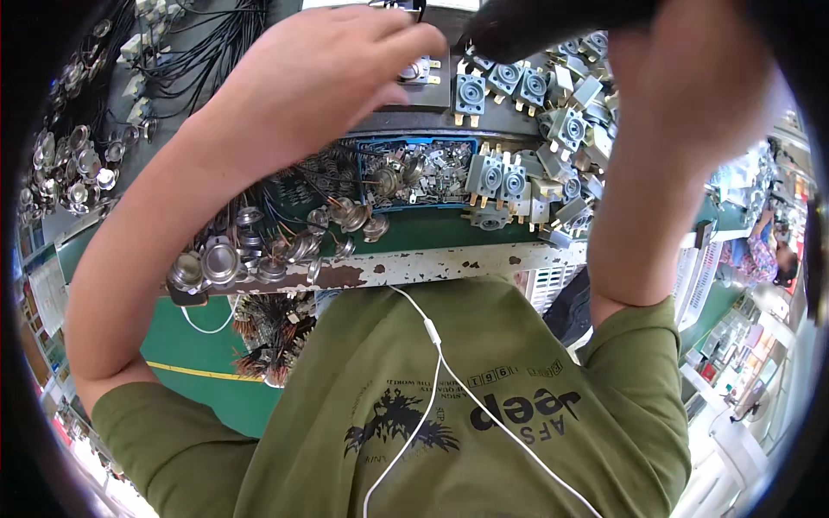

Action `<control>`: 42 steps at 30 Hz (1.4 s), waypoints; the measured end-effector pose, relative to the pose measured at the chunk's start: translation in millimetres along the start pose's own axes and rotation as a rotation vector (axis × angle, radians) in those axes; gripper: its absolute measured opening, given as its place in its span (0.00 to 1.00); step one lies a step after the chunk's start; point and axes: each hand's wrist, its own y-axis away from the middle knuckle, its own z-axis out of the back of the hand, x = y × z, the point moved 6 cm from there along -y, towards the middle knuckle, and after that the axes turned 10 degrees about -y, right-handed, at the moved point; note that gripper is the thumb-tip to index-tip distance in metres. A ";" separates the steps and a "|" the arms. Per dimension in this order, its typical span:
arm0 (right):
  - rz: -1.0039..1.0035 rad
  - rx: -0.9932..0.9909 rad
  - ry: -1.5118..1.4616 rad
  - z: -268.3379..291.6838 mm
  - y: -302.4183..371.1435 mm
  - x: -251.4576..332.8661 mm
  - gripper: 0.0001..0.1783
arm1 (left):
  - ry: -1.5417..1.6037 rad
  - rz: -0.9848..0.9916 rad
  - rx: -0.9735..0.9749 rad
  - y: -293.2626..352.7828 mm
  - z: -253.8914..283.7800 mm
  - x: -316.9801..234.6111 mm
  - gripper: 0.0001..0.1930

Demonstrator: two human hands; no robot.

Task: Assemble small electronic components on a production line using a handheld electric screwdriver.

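Note:
My left hand (332, 73) reaches over the dark work block at the top middle. Its fingers are curled around a small grey switch body (418, 71) with brass tabs; the palm side is hidden. Up at the right, my right hand (704, 73), smeared by motion, is closed on a black power screwdriver (553, 22). The tool lies sideways, its narrow end pointing left toward the work block. Just below that end stands another grey switch body (471, 93), with more of the same kind beside it.
A blue tray (417, 206) of small metal pieces sits at the bench middle. Grey switch bodies (570, 129) are heaped to its right. Metal discs on black wires (220, 261) lie along the front left. The bench edge (423, 269) has chipped white paint. A white earphone cord (432, 332) hangs over my shirt.

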 end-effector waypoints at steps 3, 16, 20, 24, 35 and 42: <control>0.018 -0.011 0.011 30.0 -13.1 -1.6 0.11 | 0.127 -0.334 0.116 -18.5 -4.5 -46.0 0.08; 0.201 0.018 -0.114 -34.7 -21.9 51.8 0.11 | 0.180 -0.424 0.163 -7.7 -30.5 -82.3 0.04; 0.259 0.013 -0.148 -82.9 -35.6 38.7 0.11 | 0.396 -0.365 0.289 -16.1 -31.1 -70.2 0.05; 0.271 0.020 -0.322 -85.0 -22.3 3.1 0.11 | 0.562 -0.290 0.296 -12.5 -6.5 -44.3 0.06; -0.055 -0.123 -0.084 -99.5 -17.4 7.7 0.07 | 0.520 -0.151 0.380 13.0 10.6 -21.2 0.10; -0.084 -0.199 -0.048 -106.3 -15.1 8.9 0.11 | 0.527 -0.147 0.374 15.5 6.2 -18.3 0.10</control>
